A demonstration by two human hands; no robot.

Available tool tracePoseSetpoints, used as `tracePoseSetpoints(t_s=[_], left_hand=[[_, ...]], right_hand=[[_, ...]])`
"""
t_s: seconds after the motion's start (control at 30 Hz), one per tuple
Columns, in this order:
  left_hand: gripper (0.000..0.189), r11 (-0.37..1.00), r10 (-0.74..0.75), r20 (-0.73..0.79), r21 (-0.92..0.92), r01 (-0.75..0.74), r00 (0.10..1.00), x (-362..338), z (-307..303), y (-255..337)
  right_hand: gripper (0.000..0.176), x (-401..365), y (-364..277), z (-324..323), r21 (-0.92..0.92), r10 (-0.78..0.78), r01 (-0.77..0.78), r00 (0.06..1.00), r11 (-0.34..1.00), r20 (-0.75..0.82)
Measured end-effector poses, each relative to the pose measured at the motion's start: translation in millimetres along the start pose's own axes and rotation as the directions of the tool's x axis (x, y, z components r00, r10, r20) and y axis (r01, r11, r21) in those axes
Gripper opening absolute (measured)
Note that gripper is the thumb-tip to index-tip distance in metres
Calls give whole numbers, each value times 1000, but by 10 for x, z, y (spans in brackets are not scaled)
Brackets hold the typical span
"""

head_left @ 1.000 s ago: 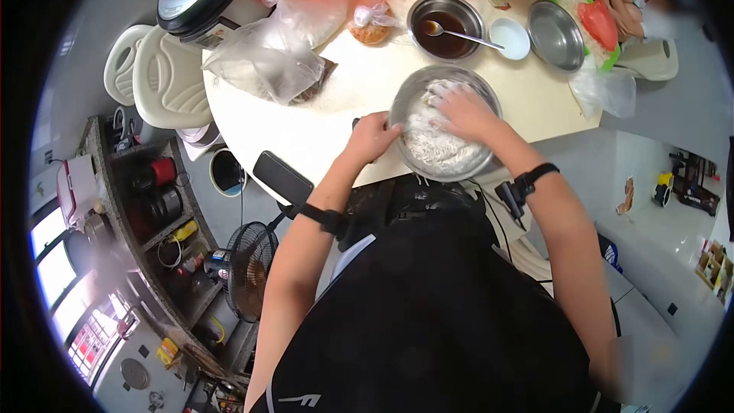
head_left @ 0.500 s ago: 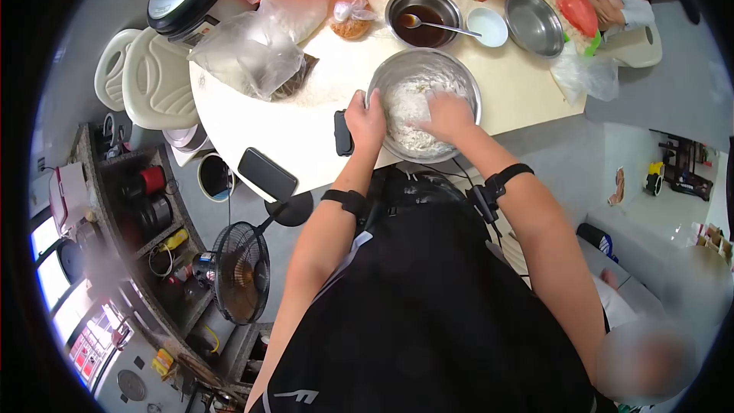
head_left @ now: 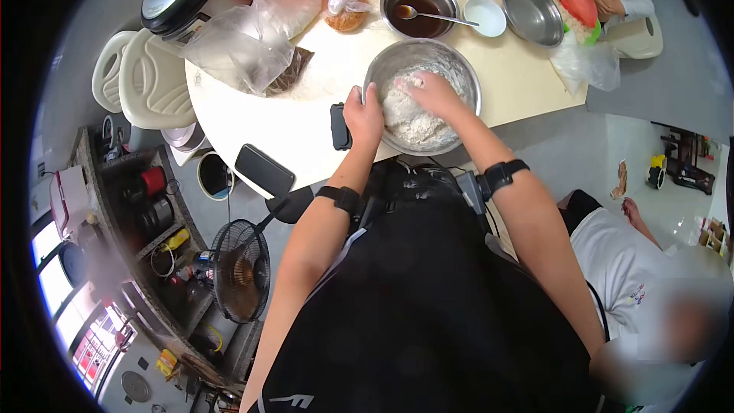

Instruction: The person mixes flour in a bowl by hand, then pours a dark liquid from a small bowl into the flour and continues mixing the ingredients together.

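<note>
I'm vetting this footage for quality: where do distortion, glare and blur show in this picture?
Head view: wide-angle curvature, with dark corners; head view: lower-left window glares near-white; head view: the table washed out at left; head view: blur covers the head of the lower-right person.

Centre frame, I can't see all the crumbly white mixture [head_left: 413, 121]; the bare right hand [head_left: 436, 95] blocks some.

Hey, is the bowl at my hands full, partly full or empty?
Partly full: a whitish, floury mixture lies in the bowl, with its inner side showing above. Your right hand reaches inside.
</note>
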State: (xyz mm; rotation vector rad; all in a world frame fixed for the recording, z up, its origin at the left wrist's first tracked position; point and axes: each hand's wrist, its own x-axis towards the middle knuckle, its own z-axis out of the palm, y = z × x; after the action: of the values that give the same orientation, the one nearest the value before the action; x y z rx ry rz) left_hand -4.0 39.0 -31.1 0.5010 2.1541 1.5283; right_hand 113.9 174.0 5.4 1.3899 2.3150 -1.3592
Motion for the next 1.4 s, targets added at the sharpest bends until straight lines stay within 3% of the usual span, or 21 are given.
tracePoseSetpoints(t_s=[0.2, 0.33, 0.43, 0.6, 0.77, 0.87, 0.97, 1.0, 1.1, 1.13, 1.2, 1.27, 1.33, 1.4], left_hand=[[57, 993, -101, 37, 70, 98, 994, 76, -26, -43], [60, 994, -93, 29, 63, 91, 995, 115, 12, -3], [60, 987, -143, 37, 84, 140, 989, 72, -8, 50], [58, 969, -196, 53, 161, 185, 979, 121, -6, 93], [55, 962, -207, 70, 197, 190, 976, 106, -19, 116], [54, 969, -164, 108, 205, 140, 981, 100, -72, 90], [54, 953, -210, 254, 268, 140, 944, 17, -312, 136], [56, 936, -269, 307, 305, 173, 913, 0, -380, -26], [59, 862, -464, 378, 403, 309, 801, 159, -483, 22], [60, 870, -445, 337, 383, 311, 830, 241, -447, 105], [58, 920, -190, 311, 387, 59, 931, 375, -270, 153], [53, 921, 46, 284, 359, -151, 958, 408, -110, 193], [52, 916, -30, 279, 391, -85, 960, 359, -70, 314], [52, 920, -48, 246, 388, -53, 968, 350, -30, 368]], right_hand=[[69, -406, -144, 31, -220, -251, 245, 968, 944, -2], [55, -639, -272, 105, -341, -183, 191, 982, 921, 56], [49, -657, -107, 253, -493, -284, 270, 958, 827, 47], [49, -227, 108, 434, -648, -303, 215, 953, 731, -26], [56, -74, 31, 359, -628, -229, 225, 970, 745, 76], [60, -69, 256, 435, -707, -399, 196, 908, 680, -132], [75, -61, 99, -155, -591, -131, 209, 976, 779, 173], [82, -109, 180, -243, -625, -225, 309, 951, 717, 212], [83, -285, 128, -414, -632, -90, 320, 925, 706, 368], [86, -328, 162, -391, -629, -98, 300, 937, 717, 336], [87, -367, 231, -327, -661, -120, 293, 948, 691, 294], [89, -427, 268, -180, -666, -134, 263, 962, 698, 240], [93, -475, 278, -134, -670, -137, 211, 977, 712, 162], [94, -501, 227, -140, -623, 6, 92, 988, 777, 153]])
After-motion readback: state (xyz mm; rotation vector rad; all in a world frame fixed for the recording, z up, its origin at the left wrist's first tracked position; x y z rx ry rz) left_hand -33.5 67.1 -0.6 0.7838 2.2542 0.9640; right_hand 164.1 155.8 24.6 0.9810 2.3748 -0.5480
